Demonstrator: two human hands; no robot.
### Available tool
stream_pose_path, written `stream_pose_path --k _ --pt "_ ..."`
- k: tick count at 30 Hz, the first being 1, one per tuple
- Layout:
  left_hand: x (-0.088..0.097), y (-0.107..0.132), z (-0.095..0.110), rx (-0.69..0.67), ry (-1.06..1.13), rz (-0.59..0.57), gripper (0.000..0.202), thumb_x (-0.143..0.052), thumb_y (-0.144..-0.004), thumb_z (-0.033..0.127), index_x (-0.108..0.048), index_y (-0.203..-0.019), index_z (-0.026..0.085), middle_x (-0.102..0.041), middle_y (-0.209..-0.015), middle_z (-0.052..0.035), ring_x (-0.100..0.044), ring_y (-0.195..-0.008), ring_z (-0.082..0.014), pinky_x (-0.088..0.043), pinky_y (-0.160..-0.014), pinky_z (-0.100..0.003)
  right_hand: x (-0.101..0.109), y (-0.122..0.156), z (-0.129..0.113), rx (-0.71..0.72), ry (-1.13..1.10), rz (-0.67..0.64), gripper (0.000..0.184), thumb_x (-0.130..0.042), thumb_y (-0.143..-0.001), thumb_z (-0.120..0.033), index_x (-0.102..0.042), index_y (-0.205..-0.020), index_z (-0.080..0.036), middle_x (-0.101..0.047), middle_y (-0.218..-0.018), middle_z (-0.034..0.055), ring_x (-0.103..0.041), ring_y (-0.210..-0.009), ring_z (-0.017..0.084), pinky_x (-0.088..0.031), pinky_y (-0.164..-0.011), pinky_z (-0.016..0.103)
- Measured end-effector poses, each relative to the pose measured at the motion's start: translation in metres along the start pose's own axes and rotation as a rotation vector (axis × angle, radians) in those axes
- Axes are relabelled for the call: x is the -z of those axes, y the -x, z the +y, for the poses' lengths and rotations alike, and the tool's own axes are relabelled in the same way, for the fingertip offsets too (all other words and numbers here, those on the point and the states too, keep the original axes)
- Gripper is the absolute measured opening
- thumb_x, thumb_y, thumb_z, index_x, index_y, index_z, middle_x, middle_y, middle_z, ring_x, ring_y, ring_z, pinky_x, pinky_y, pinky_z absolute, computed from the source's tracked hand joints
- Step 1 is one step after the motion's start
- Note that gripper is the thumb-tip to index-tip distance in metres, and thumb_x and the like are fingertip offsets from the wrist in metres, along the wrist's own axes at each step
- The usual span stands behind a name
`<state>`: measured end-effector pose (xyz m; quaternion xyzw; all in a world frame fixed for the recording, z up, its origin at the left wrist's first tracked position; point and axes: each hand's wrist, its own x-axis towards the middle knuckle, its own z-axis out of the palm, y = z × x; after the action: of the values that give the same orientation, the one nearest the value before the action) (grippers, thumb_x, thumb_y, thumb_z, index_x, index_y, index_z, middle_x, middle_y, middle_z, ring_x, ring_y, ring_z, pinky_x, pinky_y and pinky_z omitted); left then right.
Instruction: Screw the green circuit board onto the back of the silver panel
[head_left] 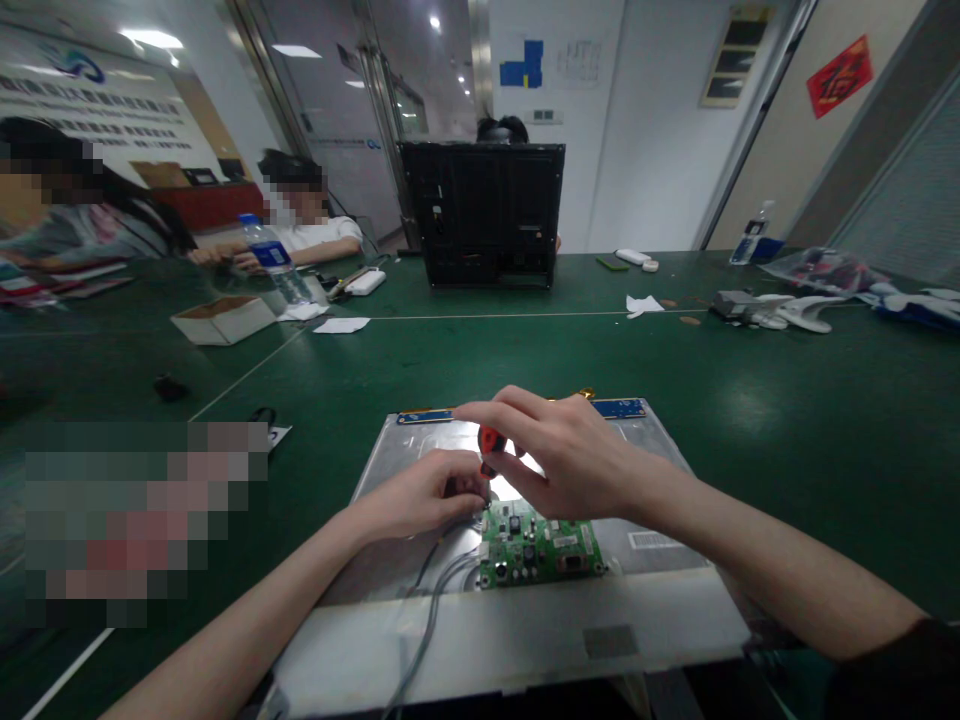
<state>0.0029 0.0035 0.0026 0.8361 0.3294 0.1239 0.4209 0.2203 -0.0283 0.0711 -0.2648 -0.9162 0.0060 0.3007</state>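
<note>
A flat metal display panel point(660, 555) lies before me, with a green circuit board point(541, 550) on its middle. My right hand point(566, 450) is above the board, closed around the red and black handle of a screwdriver point(490, 440). The screwdriver's tip is hidden. At the board's upper left corner, my left hand point(439, 490) has its fingers curled together; what they pinch, if anything, cannot be made out. Grey cables point(433, 610) run from the board's left side over the panel's near edge. A blue circuit strip point(619, 408) lines the panel's far edge.
Across the green table point(375, 365) stands a black monitor back point(491, 215), a person behind it. Two people sit at the left. A white box point(225, 320) and a water bottle point(276, 262) stand left; gloves point(780, 312) and another bottle point(752, 235) are right.
</note>
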Motion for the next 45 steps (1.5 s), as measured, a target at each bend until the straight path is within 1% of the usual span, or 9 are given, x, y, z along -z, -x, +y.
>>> stream_pose_path --k 4,7,10,15,20,31,34,39,45 --pt "0.0006 0.0005 0.0033 0.003 -0.052 0.008 0.008 -0.056 -0.081 0.022 -0.062 -0.082 0.017 -0.059 -0.073 0.001 -0.055 -0.066 -0.0152 -0.042 -0.06 -0.024 -0.002 0.0003 0.0018 0.022 0.052 0.073 0.022 -0.05 -0.093 -0.03 -0.056 -0.111 -0.019 -0.06 -0.093 0.0015 -0.047 -0.062 0.01 -0.03 -0.048 0.023" --pt "0.0014 0.0007 0.0027 0.006 -0.093 0.005 0.009 -0.056 -0.082 0.024 -0.061 -0.081 0.017 -0.059 -0.072 0.0009 -0.054 -0.066 -0.0157 -0.041 -0.06 -0.025 -0.0033 0.0009 0.0039 0.046 0.082 0.081 0.019 -0.056 -0.092 -0.035 -0.058 -0.104 -0.02 -0.06 -0.086 -0.0007 -0.046 -0.059 0.009 -0.027 -0.047 0.023" --pt "0.0016 0.0007 0.0002 0.013 -0.117 0.005 0.012 -0.057 -0.083 0.027 -0.062 -0.083 0.016 -0.061 -0.075 -0.0006 -0.055 -0.07 -0.0173 -0.042 -0.063 -0.026 -0.0033 0.0011 0.0041 0.041 0.072 0.051 0.022 -0.055 -0.092 -0.035 -0.057 -0.108 -0.02 -0.062 -0.094 0.0005 -0.05 -0.061 0.009 -0.03 -0.048 0.023" --pt "-0.0004 0.0005 -0.0033 0.018 -0.073 0.015 0.011 -0.056 -0.083 0.027 -0.061 -0.084 0.016 -0.061 -0.078 -0.0013 -0.056 -0.072 -0.0179 -0.044 -0.063 -0.027 -0.0019 0.0005 0.0008 0.052 -0.019 0.012 0.038 -0.048 -0.093 -0.025 -0.043 -0.128 -0.012 -0.056 -0.126 0.0093 -0.059 -0.088 0.013 -0.043 -0.06 0.024" --pt "-0.0007 0.0004 -0.0029 0.02 -0.027 -0.013 0.01 -0.056 -0.084 0.024 -0.062 -0.086 0.017 -0.06 -0.074 0.0008 -0.055 -0.066 -0.0154 -0.043 -0.06 -0.025 -0.0019 -0.0007 -0.0003 0.025 -0.029 -0.003 0.035 -0.041 -0.095 -0.022 -0.043 -0.129 -0.011 -0.061 -0.113 0.0078 -0.058 -0.081 0.013 -0.042 -0.059 0.025" --pt "0.0013 0.0008 -0.0006 -0.011 -0.104 0.017 0.008 -0.057 -0.082 0.023 -0.062 -0.082 0.017 -0.06 -0.074 0.0 -0.055 -0.068 -0.0165 -0.042 -0.061 -0.026 -0.0056 0.0017 0.0046 0.039 0.053 0.043 0.025 -0.05 -0.095 -0.033 -0.055 -0.116 -0.021 -0.06 -0.1 0.0035 -0.052 -0.067 0.01 -0.034 -0.051 0.024" --pt "0.0003 0.0011 -0.0022 0.004 -0.108 0.021 0.009 -0.057 -0.083 0.024 -0.062 -0.084 0.016 -0.061 -0.075 -0.0005 -0.056 -0.068 -0.0169 -0.042 -0.061 -0.026 -0.0052 0.0019 0.0048 0.036 0.023 0.043 0.032 -0.05 -0.094 -0.033 -0.052 -0.124 -0.022 -0.061 -0.108 0.0037 -0.055 -0.072 0.01 -0.037 -0.052 0.024" --pt "-0.0012 0.001 -0.0011 0.018 -0.062 0.013 0.011 -0.056 -0.085 0.026 -0.061 -0.084 0.016 -0.061 -0.075 -0.0005 -0.055 -0.067 -0.0164 -0.042 -0.06 -0.026 -0.0044 0.0016 0.0033 0.046 -0.025 0.011 0.048 -0.045 -0.091 -0.019 -0.037 -0.138 -0.013 -0.055 -0.13 0.0094 -0.058 -0.088 0.013 -0.044 -0.059 0.025" --pt "-0.0004 0.0009 0.0035 0.014 -0.042 0.022 0.011 -0.055 -0.083 0.025 -0.062 -0.083 0.016 -0.059 -0.074 0.0004 -0.054 -0.066 -0.0159 -0.043 -0.06 -0.026 -0.0034 0.0013 0.0028 0.035 0.008 -0.017 0.045 -0.043 -0.094 -0.023 -0.036 -0.138 -0.016 -0.059 -0.116 0.0071 -0.056 -0.078 0.012 -0.037 -0.051 0.024"
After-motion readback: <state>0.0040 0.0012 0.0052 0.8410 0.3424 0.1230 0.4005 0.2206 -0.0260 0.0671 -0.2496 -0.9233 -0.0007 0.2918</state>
